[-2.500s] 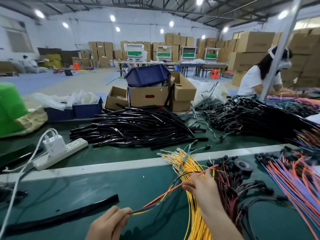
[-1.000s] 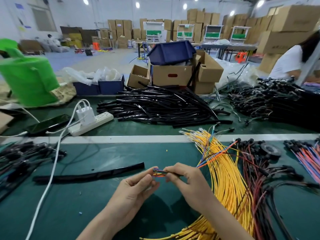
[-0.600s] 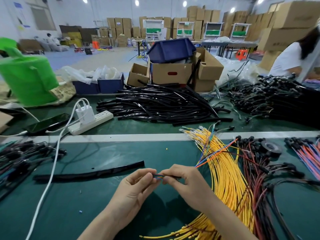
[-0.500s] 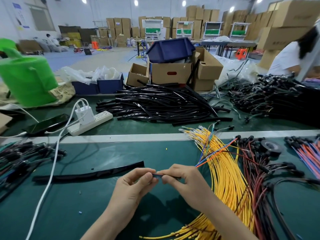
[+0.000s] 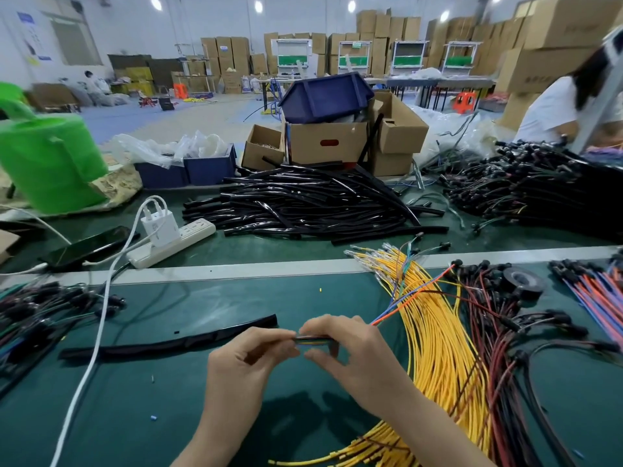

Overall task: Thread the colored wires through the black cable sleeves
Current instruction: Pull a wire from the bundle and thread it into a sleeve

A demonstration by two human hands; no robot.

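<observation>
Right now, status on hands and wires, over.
Left hand and right hand both pinch the colored wires. Black sleeve lies untouched on the mat, left of the hands. White cable crosses its left end.

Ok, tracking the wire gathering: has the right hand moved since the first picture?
Yes: the right hand went left, off the yellow wires toward the loose black sleeve, meeting the left hand.

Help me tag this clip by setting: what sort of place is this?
Likely a wire-harness assembly workshop in a warehouse hall: a heap of black cable sleeves and bundles of yellow wires on a green workbench, stacked cardboard boxes behind.
</observation>
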